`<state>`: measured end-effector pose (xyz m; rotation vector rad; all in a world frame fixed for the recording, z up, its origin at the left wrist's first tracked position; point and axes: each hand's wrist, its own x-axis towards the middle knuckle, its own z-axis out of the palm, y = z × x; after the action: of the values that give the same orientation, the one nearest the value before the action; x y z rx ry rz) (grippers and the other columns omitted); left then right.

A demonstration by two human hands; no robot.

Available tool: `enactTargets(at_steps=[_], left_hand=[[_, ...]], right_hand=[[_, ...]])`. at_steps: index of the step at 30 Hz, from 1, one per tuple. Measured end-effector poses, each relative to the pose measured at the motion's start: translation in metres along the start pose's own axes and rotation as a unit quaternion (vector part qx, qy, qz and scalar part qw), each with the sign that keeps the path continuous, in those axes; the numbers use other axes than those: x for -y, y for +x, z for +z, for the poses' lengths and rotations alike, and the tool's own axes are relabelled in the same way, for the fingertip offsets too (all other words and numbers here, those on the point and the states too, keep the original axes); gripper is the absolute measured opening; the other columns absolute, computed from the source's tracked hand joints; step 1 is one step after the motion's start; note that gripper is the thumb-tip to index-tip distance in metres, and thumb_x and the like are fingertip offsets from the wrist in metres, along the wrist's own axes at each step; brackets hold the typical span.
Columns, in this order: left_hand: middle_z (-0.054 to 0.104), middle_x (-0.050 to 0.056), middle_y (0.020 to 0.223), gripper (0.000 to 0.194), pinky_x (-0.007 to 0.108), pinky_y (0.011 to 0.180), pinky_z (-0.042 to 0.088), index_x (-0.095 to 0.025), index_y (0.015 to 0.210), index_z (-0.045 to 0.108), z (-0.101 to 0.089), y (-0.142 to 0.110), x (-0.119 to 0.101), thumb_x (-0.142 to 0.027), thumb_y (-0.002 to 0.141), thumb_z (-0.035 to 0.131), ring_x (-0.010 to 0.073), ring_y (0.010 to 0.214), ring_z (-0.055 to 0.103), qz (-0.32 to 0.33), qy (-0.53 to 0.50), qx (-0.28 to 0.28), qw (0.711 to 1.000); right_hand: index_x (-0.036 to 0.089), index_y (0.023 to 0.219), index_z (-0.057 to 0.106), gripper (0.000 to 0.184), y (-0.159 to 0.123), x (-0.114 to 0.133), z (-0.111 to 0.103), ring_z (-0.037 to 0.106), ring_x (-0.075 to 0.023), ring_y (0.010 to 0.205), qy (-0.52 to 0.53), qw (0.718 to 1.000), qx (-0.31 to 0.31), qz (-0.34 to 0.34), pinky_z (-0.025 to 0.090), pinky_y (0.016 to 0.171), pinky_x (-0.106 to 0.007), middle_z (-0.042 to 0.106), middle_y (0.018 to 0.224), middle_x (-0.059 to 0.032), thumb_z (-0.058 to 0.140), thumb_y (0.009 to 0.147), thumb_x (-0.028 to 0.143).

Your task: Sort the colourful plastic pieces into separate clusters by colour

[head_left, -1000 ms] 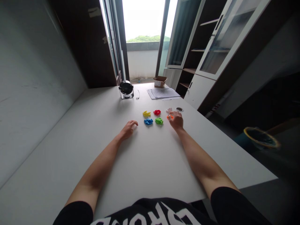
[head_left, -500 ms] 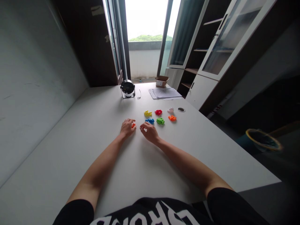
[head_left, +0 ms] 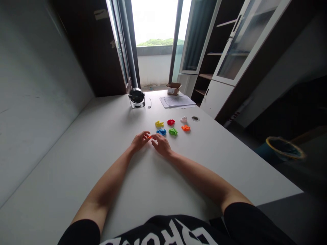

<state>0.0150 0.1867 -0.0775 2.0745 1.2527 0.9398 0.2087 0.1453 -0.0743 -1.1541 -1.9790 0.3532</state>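
My left hand (head_left: 140,141) is closed on a small orange-red piece (head_left: 150,137), whose tip shows at its fingertips. From the right, the curled fingers of my right hand (head_left: 160,144) meet the same piece; most of it is hidden between the hands. Just behind my right hand lies a blue crumpled-looking piece (head_left: 161,132), partly covered by its fingers. Beside it are a green piece (head_left: 173,131) and an orange piece (head_left: 185,128). A yellow piece (head_left: 159,124), a red piece (head_left: 170,122) and a pale pink piece (head_left: 183,119) form the row behind.
On the white table (head_left: 102,177), a round black device on a metal stand (head_left: 137,98), a thin cord (head_left: 150,103), papers (head_left: 176,101) and an open cardboard box (head_left: 174,89) stand farther back. A cable hole (head_left: 195,118) lies right of the pieces. A bin (head_left: 283,149) stands beyond the right edge.
My hands have come together, the left moving right with the orange-red piece. My right fingers now reach that piece. The view has shifted slightly; the other pieces stay in place.
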Motion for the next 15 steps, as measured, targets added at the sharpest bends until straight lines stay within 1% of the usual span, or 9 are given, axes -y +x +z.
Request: enactTargets(at_steps=[3, 6, 10, 12, 15], left_hand=[[0.071, 0.001, 0.093, 0.034, 0.024, 0.065, 0.051, -0.026, 0.119, 0.061, 0.0006, 0.0001, 0.0, -0.039, 0.088, 0.064, 0.0114, 0.069, 0.063, -0.005, -0.042, 0.001, 0.999], [0.071, 0.001, 0.095, 0.037, 0.023, 0.063, 0.05, -0.026, 0.121, 0.06, 0.0015, 0.0001, -0.0012, -0.042, 0.088, 0.065, 0.0106, 0.067, 0.062, -0.007, -0.073, 0.003, 0.997], [0.072, 0.003, 0.098, 0.039, 0.025, 0.07, 0.052, -0.024, 0.121, 0.058, 0.0047, 0.0008, -0.0023, -0.041, 0.087, 0.065, 0.0127, 0.077, 0.065, 0.008, -0.128, 0.023, 0.992], [0.072, 0.004, 0.099, 0.038, 0.026, 0.074, 0.053, -0.023, 0.12, 0.058, 0.006, 0.0011, -0.0017, -0.04, 0.087, 0.065, 0.0138, 0.081, 0.066, 0.012, -0.147, 0.032, 0.988], [0.072, 0.005, 0.098, 0.035, 0.027, 0.076, 0.053, -0.021, 0.117, 0.059, 0.0069, 0.0013, 0.0, -0.039, 0.087, 0.065, 0.0147, 0.083, 0.066, -0.001, -0.148, 0.031, 0.988]], right_hand=[[0.025, 0.118, 0.061, 0.028, -0.0002, -0.0011, 0.0006, 0.058, -0.0229, 0.103, -0.015, 1.0, -0.008, -0.014, 0.049, 0.089, -0.037, 0.061, 0.112, -0.0071, 0.056, 0.091, 0.017], [0.028, 0.121, 0.061, 0.033, 0.0003, -0.0038, 0.0018, 0.055, -0.0249, 0.108, -0.025, 1.0, -0.01, -0.014, 0.049, 0.091, -0.039, 0.059, 0.113, -0.0073, 0.058, 0.091, 0.016], [0.03, 0.122, 0.061, 0.036, 0.0012, -0.0064, 0.0028, 0.055, -0.0246, 0.107, -0.023, 1.0, -0.003, -0.017, 0.049, 0.091, -0.039, 0.059, 0.111, -0.0065, 0.057, 0.091, 0.014], [0.029, 0.12, 0.062, 0.034, 0.0017, -0.0066, 0.0028, 0.055, -0.0243, 0.107, -0.021, 1.0, -0.002, -0.02, 0.048, 0.092, -0.039, 0.06, 0.109, -0.0065, 0.056, 0.091, 0.013], [0.028, 0.117, 0.064, 0.03, 0.0022, -0.0064, 0.0019, 0.056, -0.024, 0.104, -0.016, 1.0, -0.002, -0.016, 0.048, 0.091, -0.038, 0.061, 0.107, -0.0068, 0.055, 0.092, 0.015]])
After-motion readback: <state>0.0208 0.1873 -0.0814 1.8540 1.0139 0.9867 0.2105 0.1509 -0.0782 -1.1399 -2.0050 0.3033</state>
